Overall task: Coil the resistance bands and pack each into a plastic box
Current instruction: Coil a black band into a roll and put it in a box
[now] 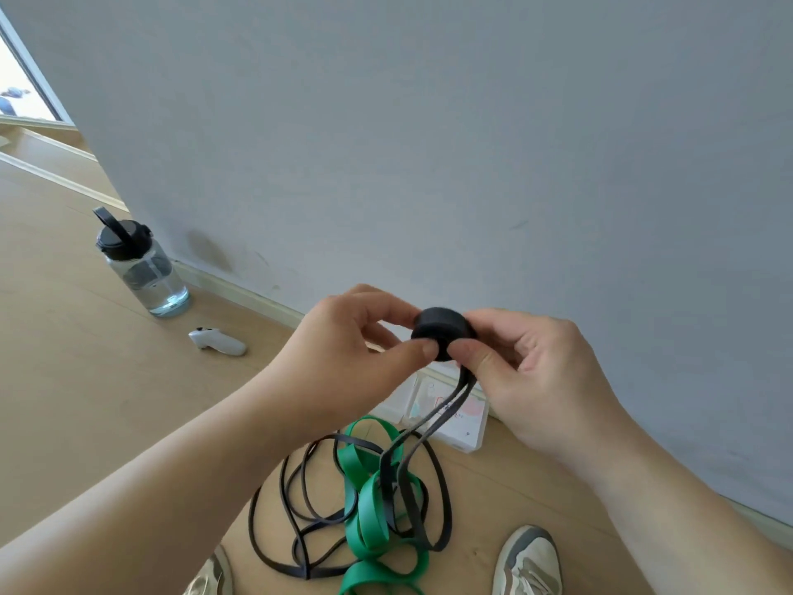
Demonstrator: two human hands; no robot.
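Observation:
A black resistance band (442,332) is partly wound into a tight round coil held up in front of me. My left hand (356,350) pinches the coil from the left and my right hand (528,358) from the right, thumbs meeting under it. The band's loose length (407,465) hangs down to the floor, where it lies in loops. A green resistance band (373,508) lies tangled among those loops. A clear plastic box (455,414) with a printed card inside sits on the floor against the wall, partly hidden behind my hands.
A water bottle (141,268) with a black lid stands on the wooden floor at the left by the wall. A white controller (216,341) lies near it. My two shoes (528,564) show at the bottom. The grey wall (429,143) fills the background.

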